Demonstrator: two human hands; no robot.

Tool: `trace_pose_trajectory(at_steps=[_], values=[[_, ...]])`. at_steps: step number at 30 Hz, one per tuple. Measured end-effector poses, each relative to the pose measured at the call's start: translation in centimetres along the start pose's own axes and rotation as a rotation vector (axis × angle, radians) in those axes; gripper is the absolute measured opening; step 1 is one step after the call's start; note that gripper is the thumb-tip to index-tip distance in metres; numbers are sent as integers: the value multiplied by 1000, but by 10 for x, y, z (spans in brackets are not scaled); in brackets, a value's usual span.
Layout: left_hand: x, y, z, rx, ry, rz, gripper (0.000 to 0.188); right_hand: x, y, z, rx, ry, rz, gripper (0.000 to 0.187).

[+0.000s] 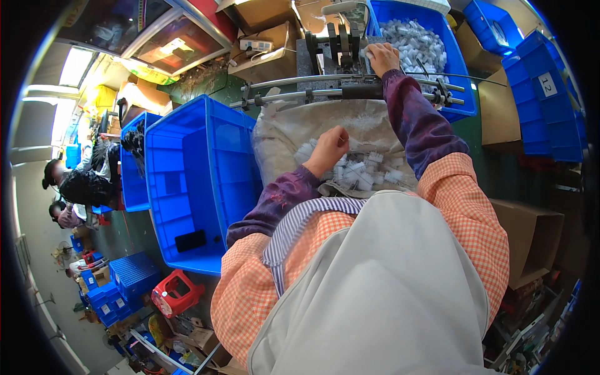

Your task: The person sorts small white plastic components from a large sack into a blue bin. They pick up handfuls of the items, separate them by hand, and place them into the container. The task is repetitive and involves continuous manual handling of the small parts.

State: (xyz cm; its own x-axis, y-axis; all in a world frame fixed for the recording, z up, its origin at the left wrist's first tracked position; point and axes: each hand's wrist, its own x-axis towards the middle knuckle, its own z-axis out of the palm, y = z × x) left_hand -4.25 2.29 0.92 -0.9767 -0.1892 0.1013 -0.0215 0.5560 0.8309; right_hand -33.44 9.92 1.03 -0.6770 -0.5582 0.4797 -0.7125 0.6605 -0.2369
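Note:
My left hand (331, 149) is closed, its fingers curled, over a beige cloth (284, 134) spread across my lap; whatever it may hold is hidden. Just beside it on the cloth lies a pile of small white bristled brush pieces (369, 170). Farther off, my right hand (382, 59) reaches to the right side of a dark metal machine (342, 47), fingers bent down and pressed together at its edge. I cannot make out what those fingertips grip. Right behind that hand stands a blue bin (459, 94) heaped with similar white pieces (412, 47).
Metal rods (294, 95) run crosswise between me and the machine. A large blue crate (181, 156) with a dark flat object (190, 241) in it stands at my left. Cardboard boxes (525, 240) and stacked blue crates (544, 94) are at right; a red stool (177, 294) is lower left. People (69, 212) sit farther left.

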Motion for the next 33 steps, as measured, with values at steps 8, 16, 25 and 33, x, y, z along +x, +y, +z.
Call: trace_pose_trajectory(at_steps=[8,16,25,33], values=[[2,8,-14,-32,59,-74,18,0,-2,2,-19,17,51,10],[2,7,-12,-29,43,-57,18,6,5,-1,94,-79,28,18],[4,12,-13,-52,42,-67,19,2,0,-24,-172,-238,270,30],[12,29,-20,-121,86,-88,21,-10,-17,-11,-185,-205,230,33]])
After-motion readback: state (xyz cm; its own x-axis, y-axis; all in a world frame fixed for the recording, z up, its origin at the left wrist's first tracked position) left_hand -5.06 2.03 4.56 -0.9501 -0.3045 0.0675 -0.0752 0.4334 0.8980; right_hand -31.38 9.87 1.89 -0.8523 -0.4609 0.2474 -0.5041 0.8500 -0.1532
